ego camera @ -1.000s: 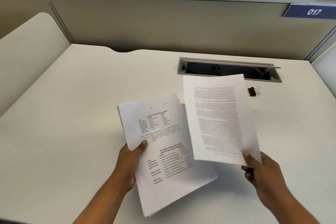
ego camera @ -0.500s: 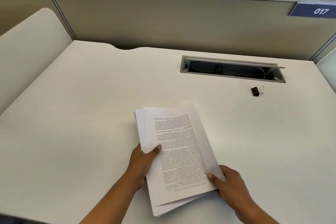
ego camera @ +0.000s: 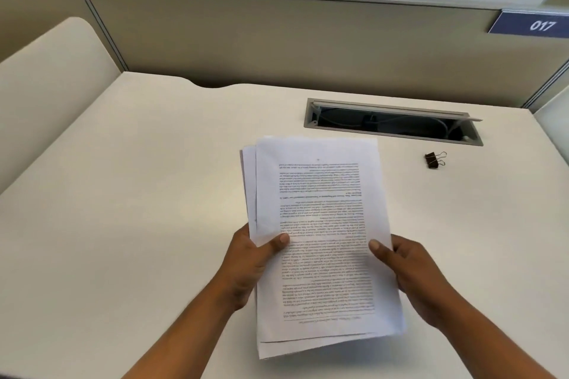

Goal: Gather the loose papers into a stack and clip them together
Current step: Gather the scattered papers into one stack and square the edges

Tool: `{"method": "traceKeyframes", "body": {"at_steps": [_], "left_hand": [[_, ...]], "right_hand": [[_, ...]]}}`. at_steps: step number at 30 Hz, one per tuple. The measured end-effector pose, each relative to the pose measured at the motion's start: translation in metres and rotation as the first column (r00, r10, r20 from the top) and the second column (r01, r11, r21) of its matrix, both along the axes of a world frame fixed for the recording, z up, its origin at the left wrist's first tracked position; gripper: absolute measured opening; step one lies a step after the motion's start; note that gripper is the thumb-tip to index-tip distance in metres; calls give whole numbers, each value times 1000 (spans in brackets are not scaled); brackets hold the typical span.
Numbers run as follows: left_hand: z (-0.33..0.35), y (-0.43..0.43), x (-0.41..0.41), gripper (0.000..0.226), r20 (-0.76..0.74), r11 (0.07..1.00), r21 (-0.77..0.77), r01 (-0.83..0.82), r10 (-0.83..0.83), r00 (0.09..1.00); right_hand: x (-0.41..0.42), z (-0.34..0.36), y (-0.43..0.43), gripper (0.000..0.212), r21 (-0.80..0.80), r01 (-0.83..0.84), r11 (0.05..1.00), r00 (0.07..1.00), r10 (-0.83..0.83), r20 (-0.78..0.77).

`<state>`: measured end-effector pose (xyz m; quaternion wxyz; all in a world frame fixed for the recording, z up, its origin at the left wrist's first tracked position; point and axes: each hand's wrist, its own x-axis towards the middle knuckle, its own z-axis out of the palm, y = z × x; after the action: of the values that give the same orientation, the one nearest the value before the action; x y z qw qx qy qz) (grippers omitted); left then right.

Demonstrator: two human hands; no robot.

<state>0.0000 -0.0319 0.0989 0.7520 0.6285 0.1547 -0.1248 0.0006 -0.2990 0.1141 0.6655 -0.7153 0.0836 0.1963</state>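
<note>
Above the white worktop, the left hand and right hand grip an uneven stack of white printed papers, thumbs on top; a black binder clip lies well apart.

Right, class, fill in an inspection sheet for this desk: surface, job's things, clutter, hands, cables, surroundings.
Surface: white desk, grey cable slot at its back.
Job's things: stack of papers, edges uneven; black binder clip lying on the desk to its right, untouched.
Clutter: nothing seen.
Hands: left hand and right hand each grip one side of the stack, thumbs on top.
Cables: pale cable inside the slot.
Surroundings: beige partition, blue sign reading 017.
</note>
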Motion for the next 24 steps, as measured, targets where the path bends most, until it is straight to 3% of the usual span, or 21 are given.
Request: {"method": "traceKeyframes", "body": {"at_steps": [9, 17, 24], "left_hand": [[36, -29, 48, 29, 218, 994, 111, -9, -15, 976], [44, -48, 82, 27, 319, 981, 188, -55, -8, 948], [46, -46, 93, 27, 358, 985, 171, -29, -34, 933]], "right_hand": [[37, 39, 6, 2, -44, 321, 946, 916, -298, 270], [61, 42, 7, 8, -45, 363, 931, 888, -331, 319], [71, 43, 0, 22, 42, 282, 959, 880, -276, 387]]}}
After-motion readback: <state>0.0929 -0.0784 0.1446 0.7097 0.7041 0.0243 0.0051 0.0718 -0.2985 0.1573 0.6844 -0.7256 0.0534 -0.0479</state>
